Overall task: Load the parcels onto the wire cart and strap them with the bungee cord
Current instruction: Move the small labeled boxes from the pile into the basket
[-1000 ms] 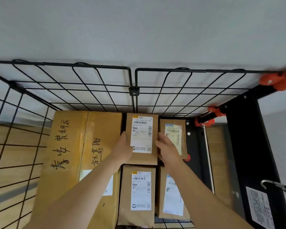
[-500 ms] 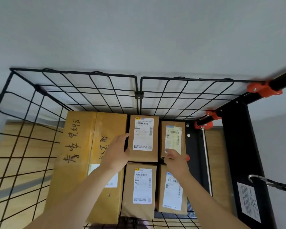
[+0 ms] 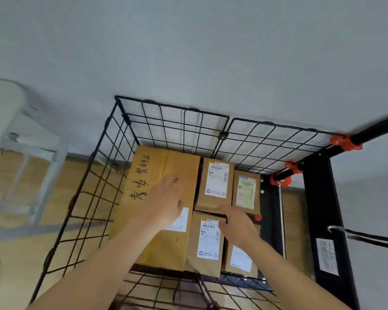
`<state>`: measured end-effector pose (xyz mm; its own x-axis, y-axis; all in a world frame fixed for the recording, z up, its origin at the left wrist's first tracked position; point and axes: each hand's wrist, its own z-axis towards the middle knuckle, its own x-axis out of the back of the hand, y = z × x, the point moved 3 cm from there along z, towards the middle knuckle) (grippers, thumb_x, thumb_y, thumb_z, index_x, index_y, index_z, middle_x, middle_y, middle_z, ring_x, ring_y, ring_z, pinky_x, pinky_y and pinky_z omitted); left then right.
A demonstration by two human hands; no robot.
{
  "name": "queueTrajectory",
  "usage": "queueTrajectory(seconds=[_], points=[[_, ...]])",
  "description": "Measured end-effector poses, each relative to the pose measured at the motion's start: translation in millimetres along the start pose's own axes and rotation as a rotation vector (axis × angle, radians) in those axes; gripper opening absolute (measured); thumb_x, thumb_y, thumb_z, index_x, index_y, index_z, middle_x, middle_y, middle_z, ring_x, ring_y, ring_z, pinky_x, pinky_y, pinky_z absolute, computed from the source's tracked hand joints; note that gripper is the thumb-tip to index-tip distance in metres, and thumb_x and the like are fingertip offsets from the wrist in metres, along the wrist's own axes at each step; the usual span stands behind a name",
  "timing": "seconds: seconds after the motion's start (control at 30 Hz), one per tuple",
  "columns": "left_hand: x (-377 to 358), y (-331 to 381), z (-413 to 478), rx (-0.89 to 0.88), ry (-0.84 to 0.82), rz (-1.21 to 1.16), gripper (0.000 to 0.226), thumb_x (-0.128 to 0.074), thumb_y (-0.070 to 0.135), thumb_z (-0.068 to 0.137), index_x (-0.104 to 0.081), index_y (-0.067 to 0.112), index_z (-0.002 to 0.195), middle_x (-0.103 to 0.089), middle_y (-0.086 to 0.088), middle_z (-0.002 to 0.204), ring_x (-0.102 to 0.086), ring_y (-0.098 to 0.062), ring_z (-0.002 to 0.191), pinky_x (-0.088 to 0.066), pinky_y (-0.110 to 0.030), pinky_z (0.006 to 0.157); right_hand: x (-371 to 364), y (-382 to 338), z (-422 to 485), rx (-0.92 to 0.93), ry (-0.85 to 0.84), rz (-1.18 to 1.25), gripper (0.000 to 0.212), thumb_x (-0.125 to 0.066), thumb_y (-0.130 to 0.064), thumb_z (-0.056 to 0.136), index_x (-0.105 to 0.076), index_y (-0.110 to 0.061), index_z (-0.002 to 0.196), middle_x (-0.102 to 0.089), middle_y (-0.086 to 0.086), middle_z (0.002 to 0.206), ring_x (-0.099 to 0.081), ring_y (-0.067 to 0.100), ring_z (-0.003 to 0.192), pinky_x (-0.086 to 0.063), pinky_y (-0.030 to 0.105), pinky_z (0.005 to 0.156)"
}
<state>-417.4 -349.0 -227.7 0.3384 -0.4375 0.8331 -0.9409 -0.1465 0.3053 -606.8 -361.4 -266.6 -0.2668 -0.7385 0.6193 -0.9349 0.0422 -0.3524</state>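
Five parcels down inside the wire cart (image 3: 184, 121): large box (image 3: 143, 175) filling the left side, then far middle parcel (image 3: 216, 184), far right parcel (image 3: 246, 191), near middle parcel (image 3: 207, 242) and near right parcel (image 3: 240, 259) packed beside it. Left hand (image 3: 166, 198) flat over the large box, fingers straight and spread, gripping nothing. Right hand (image 3: 235, 220) palm-down across the seam between far and near small parcels, fingers loose, holding nothing. Bungee cord (image 3: 372, 237), judging by its metal hook, off at the right outside the cart, not yet across the load. Likely trouble: small parcels merely resting loose, apt to slide or tip once uncovered; hook badly seated on thin wire, apt to spring back under tension.
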Motion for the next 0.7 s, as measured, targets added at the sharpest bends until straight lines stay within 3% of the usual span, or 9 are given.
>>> queueTrajectory(seconds=[0.13, 0.23, 0.33, 0.4, 0.57, 0.7], points=[[38, -32, -47, -0.007, 0.090, -0.058, 0.061, -0.051, 0.018, 0.093, -0.023, 0.025, 0.147, -0.005, -0.001, 0.158, -0.017, -0.022, 0.144, -0.024, -0.036, 0.115, -10, -53, -32, 0.038, 0.047, 0.032, 0.049, -0.045, -0.010, 0.093, -0.043, -0.026, 0.139, -0.053, 0.004, 0.135, -0.063, 0.021, 0.097, -0.050, 0.025, 0.069], [64, -61, -87, -0.031, 0.151, -0.066, 0.060, -0.052, 0.015, 0.091, -0.028, 0.024, 0.145, -0.008, -0.003, 0.158, -0.016, -0.023, 0.144, -0.022, -0.038, 0.116, -23, -97, -58, 0.061, 0.101, 0.106, 0.048, -0.046, -0.011, 0.092, -0.045, -0.023, 0.138, -0.056, 0.007, 0.131, -0.064, 0.018, 0.082, -0.057, 0.033, 0.066], [87, -91, -130, -0.050, 0.212, -0.054, 0.059, -0.054, 0.019, 0.091, -0.030, 0.023, 0.145, -0.011, -0.004, 0.157, -0.018, -0.022, 0.143, -0.021, -0.038, 0.116, -34, -143, -89, 0.101, 0.207, 0.093, 0.045, -0.049, -0.017, 0.094, -0.045, -0.024, 0.138, -0.058, 0.004, 0.130, -0.055, 0.005, 0.064, -0.044, 0.019, 0.051], [103, -111, -159, -0.053, 0.257, -0.058, 0.058, -0.052, 0.023, 0.093, -0.028, 0.024, 0.146, -0.012, -0.003, 0.157, -0.019, -0.023, 0.143, -0.021, -0.038, 0.115, -40, -175, -110, 0.134, 0.274, 0.110, 0.044, -0.050, -0.017, 0.094, -0.046, -0.025, 0.137, -0.059, 0.002, 0.128, -0.045, 0.001, 0.054, -0.040, 0.015, 0.049], [144, -162, -224, -0.058, 0.353, -0.065, 0.054, -0.046, 0.025, 0.096, -0.026, 0.023, 0.146, -0.011, -0.001, 0.157, -0.020, -0.022, 0.141, -0.023, -0.036, 0.113, -52, -252, -153, 0.189, 0.364, 0.124, 0.044, -0.049, -0.014, 0.092, -0.048, -0.026, 0.134, -0.064, 0.002, 0.100, -0.043, 0.005, 0.046, -0.031, 0.013, 0.038], [174, -209, -272, -0.036, 0.430, -0.057, 0.054, -0.045, 0.025, 0.096, -0.026, 0.023, 0.146, -0.009, -0.001, 0.157, -0.019, -0.022, 0.141, -0.024, -0.035, 0.111, -61, -313, -178, 0.272, 0.429, 0.121, 0.043, -0.050, -0.014, 0.093, -0.048, -0.023, 0.134, -0.059, 0.004, 0.125, -0.046, 0.003, 0.055, -0.030, 0.012, 0.042]])
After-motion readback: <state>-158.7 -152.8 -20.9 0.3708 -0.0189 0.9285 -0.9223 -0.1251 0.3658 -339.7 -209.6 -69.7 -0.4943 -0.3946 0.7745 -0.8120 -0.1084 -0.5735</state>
